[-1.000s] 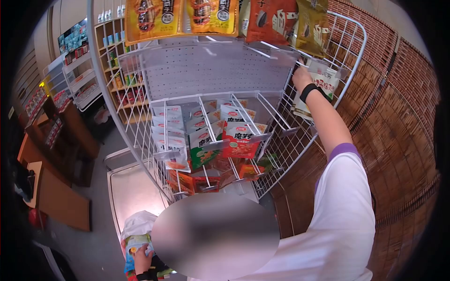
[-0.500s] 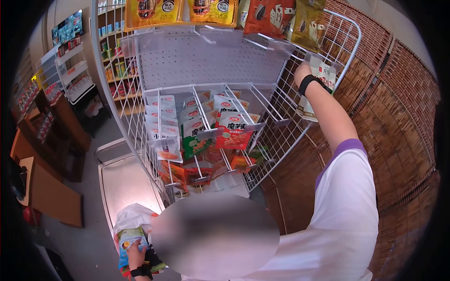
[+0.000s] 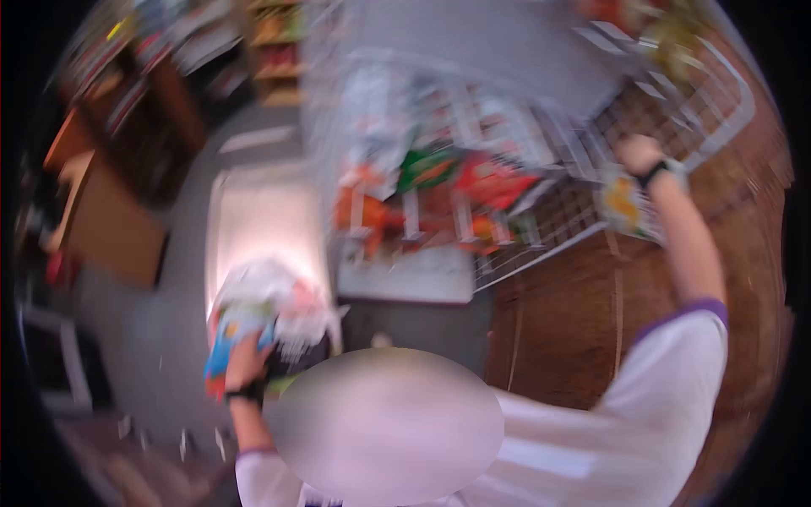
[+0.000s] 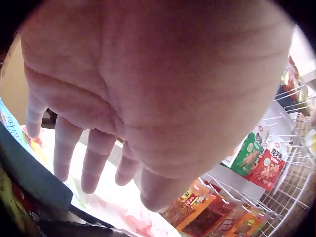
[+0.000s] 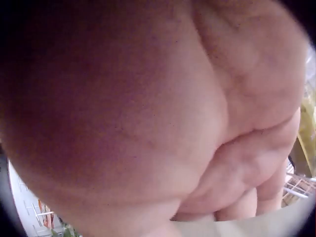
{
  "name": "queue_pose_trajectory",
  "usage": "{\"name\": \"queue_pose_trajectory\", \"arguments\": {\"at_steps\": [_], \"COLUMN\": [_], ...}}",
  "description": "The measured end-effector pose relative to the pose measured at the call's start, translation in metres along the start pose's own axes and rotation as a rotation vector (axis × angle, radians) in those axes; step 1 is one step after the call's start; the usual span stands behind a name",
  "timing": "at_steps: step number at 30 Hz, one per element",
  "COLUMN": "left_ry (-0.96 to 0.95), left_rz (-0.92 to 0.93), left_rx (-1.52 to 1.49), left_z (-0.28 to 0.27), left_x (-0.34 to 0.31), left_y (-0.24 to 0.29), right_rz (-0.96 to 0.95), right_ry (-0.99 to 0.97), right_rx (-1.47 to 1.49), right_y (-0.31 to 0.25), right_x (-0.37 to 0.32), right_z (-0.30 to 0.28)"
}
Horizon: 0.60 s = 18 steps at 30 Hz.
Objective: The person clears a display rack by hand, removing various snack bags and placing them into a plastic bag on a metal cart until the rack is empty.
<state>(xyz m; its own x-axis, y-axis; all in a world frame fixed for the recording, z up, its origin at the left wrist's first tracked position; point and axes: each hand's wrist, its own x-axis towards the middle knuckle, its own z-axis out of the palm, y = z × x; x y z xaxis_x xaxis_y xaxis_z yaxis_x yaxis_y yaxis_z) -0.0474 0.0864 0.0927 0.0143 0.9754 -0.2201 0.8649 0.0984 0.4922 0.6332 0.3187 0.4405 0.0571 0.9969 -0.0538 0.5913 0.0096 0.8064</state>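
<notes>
packets (image 3: 243, 321) lie on the cart (image 3: 266, 198), left of the rack (image 3: 490, 51); right hand (image 3: 639, 155) at the rack's right side.

The blue packet (image 3: 222, 345) is smooth printed plastic film; the carrier bag (image 3: 263, 285), thin crinkled plastic; the wire rack (image 3: 743, 110), smooth coated metal; the shirt (image 3: 663, 389), matt cloth.

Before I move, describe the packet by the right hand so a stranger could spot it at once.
In the head view, find the wire rack and its right side, where the right hand is. Below that hand is a pale packet; its yellow patch sets it apart from the green packet and red packet further left.
</notes>
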Motion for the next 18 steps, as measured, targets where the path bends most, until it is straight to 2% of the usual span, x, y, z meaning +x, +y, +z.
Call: {"name": "queue_pose_trajectory", "arguments": {"at_steps": [2, 3, 5, 6, 8, 11, 13, 15, 17, 18], "left_ry": [-0.04, -0.047, -0.047, -0.033, -0.011, -0.04, -0.119, -0.11, -0.104, -0.102], "left_rz": [-0.058, -0.036, -0.076, -0.099, -0.141, -0.153, -0.13, -0.095, -0.049, -0.046], "left_rx": [-0.042, -0.024, 0.033, 0.06, 0.079, 0.113, 0.192, 0.243, 0.279, 0.279], "left_z": [-0.01, -0.001, 0.008, 0.004, -0.005, -0.013, -0.016, -0.016, -0.018, -0.02], "left_x": [-0.006, -0.006, -0.006, -0.011, -0.016, -0.019, -0.017, -0.017, -0.015, -0.016], "left_y": [0.004, -0.014, -0.033, -0.031, -0.033, -0.032, -0.036, -0.039, -0.042, -0.041], "right_rz": [-0.132, -0.107, -0.294, -0.348, -0.144, 0.212, 0.055, -0.501, -0.748, -0.858], "right_ry": [0.185, 0.236, 0.619, 0.657, 0.49, 0.117, 0.047, 0.37, 0.466, 0.434], "right_rx": [-0.119, -0.061, -0.224, -0.206, 0.239, 0.843, 0.88, 0.305, 0.52, 0.646], "right_y": [0.021, 0.045, 0.032, 0.013, -0.006, -0.021, -0.075, -0.148, -0.212, -0.24], "right_x": [-0.001, 0.008, -0.043, -0.051, -0.071, -0.104, -0.123, -0.15, -0.162, -0.159], "right_z": [0.019, 0.042, -0.021, -0.036, -0.058, -0.094, -0.139, -0.189, -0.23, -0.239]}}
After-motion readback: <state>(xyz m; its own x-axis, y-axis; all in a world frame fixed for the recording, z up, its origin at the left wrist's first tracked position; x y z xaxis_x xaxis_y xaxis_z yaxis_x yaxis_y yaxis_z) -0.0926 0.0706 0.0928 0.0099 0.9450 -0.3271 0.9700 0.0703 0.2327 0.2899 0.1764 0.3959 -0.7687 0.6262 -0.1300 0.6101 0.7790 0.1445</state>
